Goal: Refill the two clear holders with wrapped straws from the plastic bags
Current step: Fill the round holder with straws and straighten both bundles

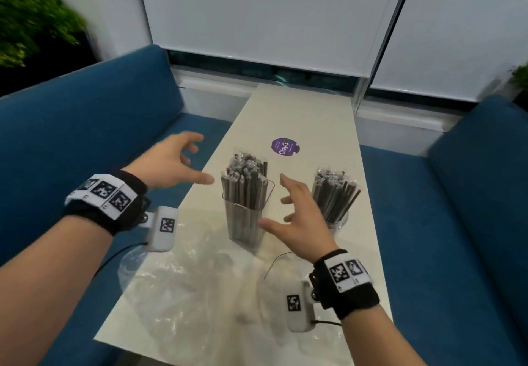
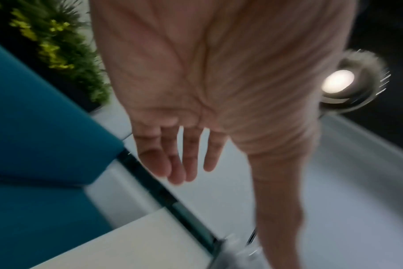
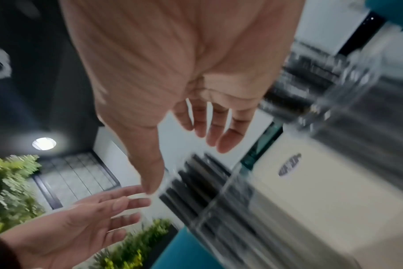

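1. We held our left hand [image 1: 174, 160] and right hand [image 1: 300, 217] empty, fingers spread, flanking the square holder [image 1: 246, 223] without touching it.
2. Both it and the round holder [image 1: 337, 217] stood full of wrapped straws [image 1: 245, 177].
3. Emptied plastic bags [image 1: 200, 288] lay nearer us; we judged only tidying remained.

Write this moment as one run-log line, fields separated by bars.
left hand open, empty | right hand open, empty | square holder full of straws | round holder full | plastic bags flat on table
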The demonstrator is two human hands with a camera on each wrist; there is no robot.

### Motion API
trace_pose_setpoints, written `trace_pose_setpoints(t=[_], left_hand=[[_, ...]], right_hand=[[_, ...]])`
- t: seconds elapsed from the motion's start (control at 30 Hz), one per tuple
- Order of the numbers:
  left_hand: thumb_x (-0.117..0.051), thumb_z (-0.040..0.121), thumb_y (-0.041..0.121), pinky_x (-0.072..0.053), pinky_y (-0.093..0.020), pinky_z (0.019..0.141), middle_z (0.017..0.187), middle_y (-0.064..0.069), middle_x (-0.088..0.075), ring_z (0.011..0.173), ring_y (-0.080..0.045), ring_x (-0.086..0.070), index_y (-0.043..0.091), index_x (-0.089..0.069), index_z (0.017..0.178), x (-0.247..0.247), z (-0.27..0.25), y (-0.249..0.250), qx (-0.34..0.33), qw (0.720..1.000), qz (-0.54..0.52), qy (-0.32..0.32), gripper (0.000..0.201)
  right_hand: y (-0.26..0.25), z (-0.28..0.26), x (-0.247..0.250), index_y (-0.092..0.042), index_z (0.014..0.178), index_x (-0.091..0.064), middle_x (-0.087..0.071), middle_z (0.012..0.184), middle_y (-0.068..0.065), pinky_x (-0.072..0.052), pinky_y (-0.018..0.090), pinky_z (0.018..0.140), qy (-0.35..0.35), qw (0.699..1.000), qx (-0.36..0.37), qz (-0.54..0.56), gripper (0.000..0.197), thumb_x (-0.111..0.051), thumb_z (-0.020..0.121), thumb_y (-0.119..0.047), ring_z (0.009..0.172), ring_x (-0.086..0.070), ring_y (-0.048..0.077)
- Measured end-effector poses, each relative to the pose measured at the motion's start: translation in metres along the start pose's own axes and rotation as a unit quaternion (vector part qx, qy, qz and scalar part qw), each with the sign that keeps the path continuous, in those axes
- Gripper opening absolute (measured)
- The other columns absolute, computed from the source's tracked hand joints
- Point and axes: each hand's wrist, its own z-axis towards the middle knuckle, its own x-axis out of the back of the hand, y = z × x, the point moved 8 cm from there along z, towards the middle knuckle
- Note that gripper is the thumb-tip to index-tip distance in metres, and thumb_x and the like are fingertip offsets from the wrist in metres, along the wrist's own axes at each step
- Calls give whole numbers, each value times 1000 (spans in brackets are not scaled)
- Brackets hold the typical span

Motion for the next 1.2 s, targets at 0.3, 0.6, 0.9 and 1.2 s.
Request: trace_pose_setpoints(t=[0.3, 0.6, 0.9, 1.2], left_hand=[[-96, 69, 19, -55, -42, 100, 153, 6, -48, 113, -16, -65, 34, -15, 163, -88, 65, -12, -83, 975, -45, -201, 124], [-90, 76, 17, -61, -36, 64, 114, -5, -70, 84, -32, -70, 25, -54, 136, -112, 69, -16, -124, 972, -87, -179, 71], [-92, 75, 12, -51, -7, 76, 122, -3, -64, 100, -20, -68, 18, -33, 150, -114, 68, -15, -125, 967, -127, -181, 95], [-88, 80, 18, -55, -11, 73, 112, 6, -68, 92, -9, -66, 20, -61, 130, -112, 69, 0, -134, 965, -146, -173, 56]], right_hand=[[-7, 67, -44, -20, 159, -29, -48, 147, 11, -38, 33, 111, -71, 991, -77, -78, 92, -84, 86, -33, 140, -47, 27], [29, 77, -30, -26, 140, -22, -49, 123, 0, -56, 17, 76, 54, 994, -92, 38, 120, -105, 53, -23, 105, -66, 21], [15, 81, -33, -26, 128, -57, -68, 122, -4, -50, 27, 86, -24, 997, -72, -29, 81, -101, 60, -33, 111, -65, 17], [16, 85, -16, -27, 142, -56, -73, 123, -5, -51, 24, 92, -26, 997, -72, -23, 92, -100, 62, -35, 115, -68, 17]])
